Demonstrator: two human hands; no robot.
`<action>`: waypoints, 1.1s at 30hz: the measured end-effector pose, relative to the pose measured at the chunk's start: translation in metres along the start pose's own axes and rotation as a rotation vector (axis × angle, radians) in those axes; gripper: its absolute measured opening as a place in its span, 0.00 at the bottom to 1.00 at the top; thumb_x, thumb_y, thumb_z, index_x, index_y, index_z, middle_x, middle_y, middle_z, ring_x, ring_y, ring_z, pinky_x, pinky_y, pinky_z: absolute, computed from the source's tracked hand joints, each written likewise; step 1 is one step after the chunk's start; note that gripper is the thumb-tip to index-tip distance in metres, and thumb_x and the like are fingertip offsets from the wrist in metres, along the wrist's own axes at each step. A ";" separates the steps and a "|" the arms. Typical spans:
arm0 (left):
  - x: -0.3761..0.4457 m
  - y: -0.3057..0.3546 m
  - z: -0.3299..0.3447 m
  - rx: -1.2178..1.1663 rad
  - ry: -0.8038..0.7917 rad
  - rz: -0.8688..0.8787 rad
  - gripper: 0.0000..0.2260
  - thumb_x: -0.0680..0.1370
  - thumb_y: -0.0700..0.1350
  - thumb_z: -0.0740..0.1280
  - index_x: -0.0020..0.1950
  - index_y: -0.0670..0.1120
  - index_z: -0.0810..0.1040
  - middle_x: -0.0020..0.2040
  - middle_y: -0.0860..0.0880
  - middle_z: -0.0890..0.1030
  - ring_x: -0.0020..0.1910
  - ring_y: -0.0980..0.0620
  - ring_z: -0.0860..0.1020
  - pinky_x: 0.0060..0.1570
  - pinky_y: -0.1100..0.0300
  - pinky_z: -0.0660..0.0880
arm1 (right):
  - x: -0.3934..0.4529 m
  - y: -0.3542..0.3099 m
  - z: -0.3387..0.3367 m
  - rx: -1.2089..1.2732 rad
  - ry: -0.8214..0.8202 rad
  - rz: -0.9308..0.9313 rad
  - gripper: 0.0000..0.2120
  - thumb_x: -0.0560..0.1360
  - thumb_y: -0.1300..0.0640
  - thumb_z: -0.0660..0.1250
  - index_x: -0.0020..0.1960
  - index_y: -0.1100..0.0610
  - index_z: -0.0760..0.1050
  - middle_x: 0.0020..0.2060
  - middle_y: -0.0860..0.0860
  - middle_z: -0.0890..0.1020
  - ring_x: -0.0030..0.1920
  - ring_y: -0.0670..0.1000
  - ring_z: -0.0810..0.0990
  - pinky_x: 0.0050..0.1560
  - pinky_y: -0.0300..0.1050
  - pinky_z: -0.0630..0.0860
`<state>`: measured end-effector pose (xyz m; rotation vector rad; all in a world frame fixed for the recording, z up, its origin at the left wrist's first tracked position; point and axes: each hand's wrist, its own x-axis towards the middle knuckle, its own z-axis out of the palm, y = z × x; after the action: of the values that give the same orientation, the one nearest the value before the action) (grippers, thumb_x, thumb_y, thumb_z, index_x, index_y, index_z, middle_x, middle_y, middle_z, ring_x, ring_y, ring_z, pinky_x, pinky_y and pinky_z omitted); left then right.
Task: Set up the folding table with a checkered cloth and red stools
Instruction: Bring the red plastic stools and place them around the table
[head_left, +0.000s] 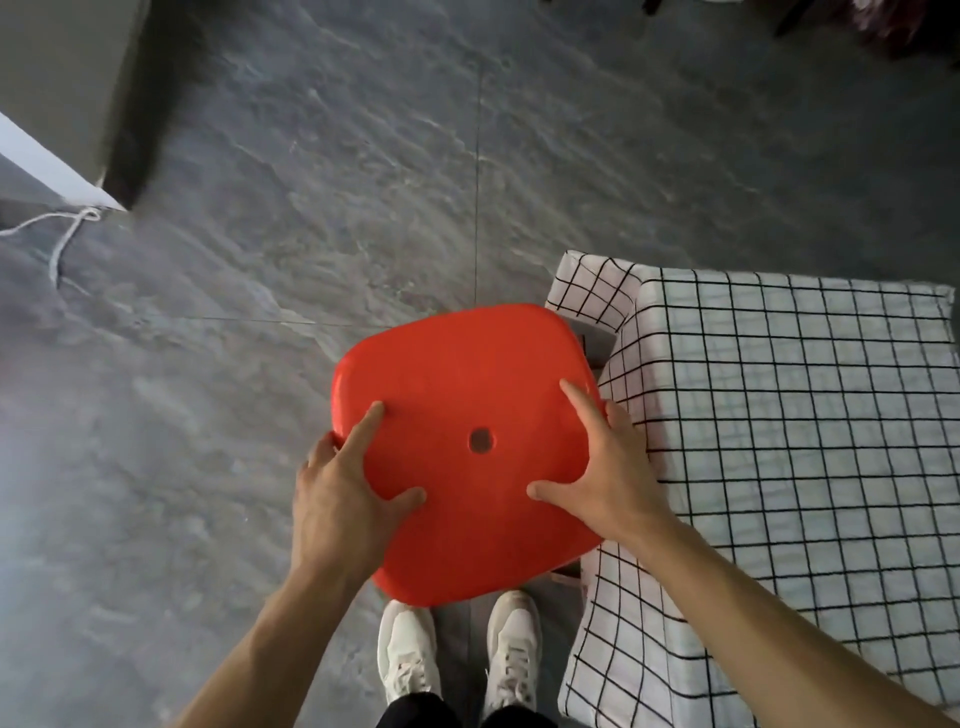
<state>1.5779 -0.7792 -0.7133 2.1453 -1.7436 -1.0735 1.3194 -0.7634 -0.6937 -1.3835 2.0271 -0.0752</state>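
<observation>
Red plastic fills the frame's centre: a stool (467, 452) held above the grey floor (260, 260), left hand (343, 493) and right hand (608, 478) gripping opposite seat edges, fingers spread on top. The checkered cloth (779, 415) on the tabletop lies just right, its hanging corner nearly touching the seat.

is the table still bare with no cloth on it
No, the checkered cloth already covers the table beside the red stool.
</observation>
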 end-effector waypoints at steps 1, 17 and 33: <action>0.003 0.001 0.003 0.005 -0.008 -0.004 0.47 0.61 0.55 0.80 0.74 0.66 0.58 0.62 0.45 0.74 0.58 0.43 0.74 0.58 0.44 0.75 | 0.003 0.002 0.002 0.006 -0.007 0.004 0.57 0.58 0.39 0.80 0.74 0.30 0.44 0.72 0.55 0.60 0.72 0.57 0.63 0.68 0.61 0.69; -0.003 0.034 0.009 0.463 -0.029 0.240 0.42 0.63 0.55 0.79 0.73 0.48 0.65 0.74 0.44 0.61 0.70 0.40 0.61 0.58 0.44 0.75 | -0.012 -0.009 0.018 -0.291 0.075 -0.128 0.47 0.67 0.41 0.75 0.78 0.49 0.54 0.78 0.53 0.51 0.77 0.59 0.50 0.73 0.60 0.63; -0.046 0.127 -0.076 0.353 -0.076 0.178 0.28 0.76 0.55 0.68 0.73 0.48 0.66 0.75 0.46 0.63 0.73 0.43 0.61 0.69 0.52 0.63 | -0.061 -0.025 -0.104 -0.104 -0.010 -0.110 0.36 0.74 0.37 0.65 0.77 0.49 0.57 0.69 0.51 0.67 0.68 0.52 0.67 0.65 0.54 0.71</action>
<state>1.5240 -0.7980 -0.5694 2.1021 -2.2559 -0.8648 1.2947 -0.7557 -0.5732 -1.5564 1.9702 -0.0111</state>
